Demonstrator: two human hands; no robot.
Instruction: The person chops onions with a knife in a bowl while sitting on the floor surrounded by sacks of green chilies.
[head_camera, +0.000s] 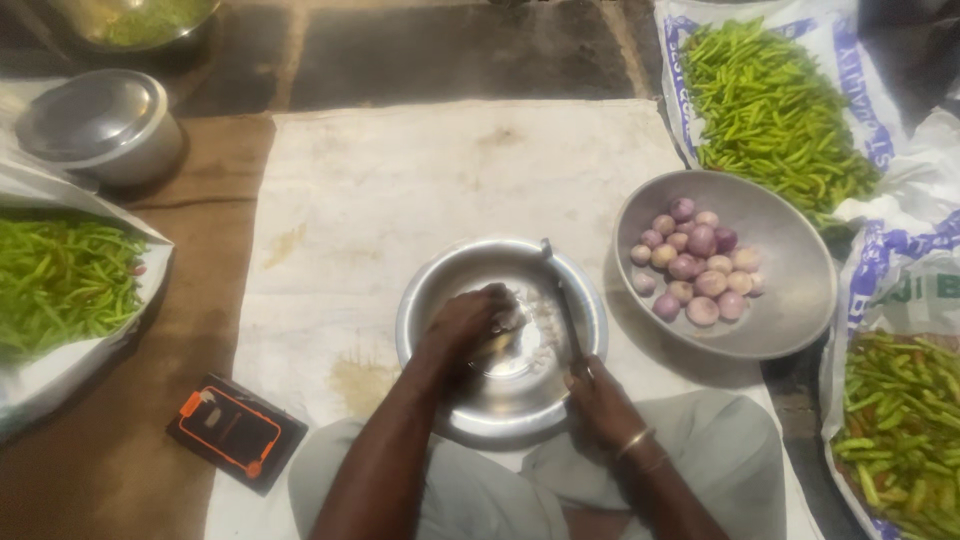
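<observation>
Left hand: your left hand (468, 325) curled shut over a small pale onion piece (497, 343) inside the round steel bowl (440, 285).
Right hand: your right hand (600, 400) closed around a slim knife (562, 300) resting across the bowl's rim.
Nearby: smooth peeled onions (695, 270) filled a wide metal dish (790, 300).

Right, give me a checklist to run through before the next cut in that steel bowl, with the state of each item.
1. Knife gripped: the right hand is closed on its handle, blade lying across the steel bowl. Ok.
2. Piece being cut held steady: the left hand presses down on something pale inside the bowl; what it is cannot be told.
3. Left fingers away from the blade: the blade sits to the side of the hand, apart from it. Ok.
4. Peeled onions at hand: piled in the wide bowl beside the right hand. Ok.
5. Bowl steady on the cloth: cannot tell.
</observation>
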